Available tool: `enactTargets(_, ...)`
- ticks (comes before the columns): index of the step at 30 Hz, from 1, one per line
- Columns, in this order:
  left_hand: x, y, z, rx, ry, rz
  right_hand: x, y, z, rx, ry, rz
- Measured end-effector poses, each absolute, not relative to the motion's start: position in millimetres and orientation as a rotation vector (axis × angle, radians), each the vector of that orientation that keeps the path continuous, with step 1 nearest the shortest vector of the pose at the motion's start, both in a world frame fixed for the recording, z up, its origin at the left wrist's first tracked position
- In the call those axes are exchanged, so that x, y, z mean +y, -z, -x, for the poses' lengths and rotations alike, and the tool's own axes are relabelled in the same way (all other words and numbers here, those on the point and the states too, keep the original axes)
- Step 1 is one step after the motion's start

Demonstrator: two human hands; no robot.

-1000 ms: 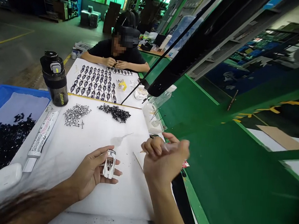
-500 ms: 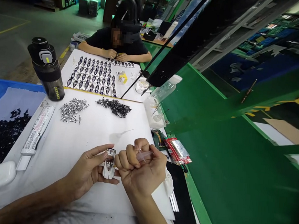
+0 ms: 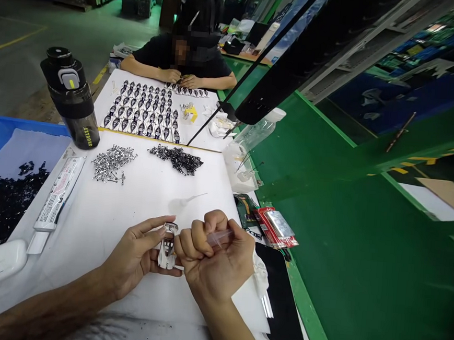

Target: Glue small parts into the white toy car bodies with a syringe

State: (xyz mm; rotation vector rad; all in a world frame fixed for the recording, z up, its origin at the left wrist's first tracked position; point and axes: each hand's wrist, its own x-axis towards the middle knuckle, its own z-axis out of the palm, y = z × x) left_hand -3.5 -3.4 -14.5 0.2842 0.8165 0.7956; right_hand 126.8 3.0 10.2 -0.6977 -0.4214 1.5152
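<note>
My left hand [image 3: 134,254] holds a small white toy car body [image 3: 166,257] upright between thumb and fingers, its open windows and dark gaps showing. Close beside it, my right hand [image 3: 219,266] is curled around a translucent plastic tube [image 3: 218,237]; the fingers hide part of it, and its exact kind is unclear. The right knuckles overlap the car body's right edge; whether they touch it I cannot tell. On the white table [image 3: 105,218] beyond my hands lie a pile of small shiny silver parts [image 3: 113,162] and a pile of small black parts [image 3: 176,159].
At left stand a dark bottle [image 3: 75,105], a white tube [image 3: 60,193], a white case [image 3: 4,261] and a blue bin [image 3: 2,126]. Rows of car bodies [image 3: 141,111] lie before a co-worker [image 3: 197,52]. A black lamp arm [image 3: 264,97] slants overhead; a red packet [image 3: 275,227] lies right.
The view has shifted slightly, so the table and its things sit a little farther right. Both hands keep nearly the same pose and the same hold.
</note>
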Motion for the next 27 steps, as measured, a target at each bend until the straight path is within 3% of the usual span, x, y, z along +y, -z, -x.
enactTargets(27,-3.1,11.0,4.2,0.802,-0.802,-0.286,4.2,-11.9,-129.7,-0.439,-1.512,0.732)
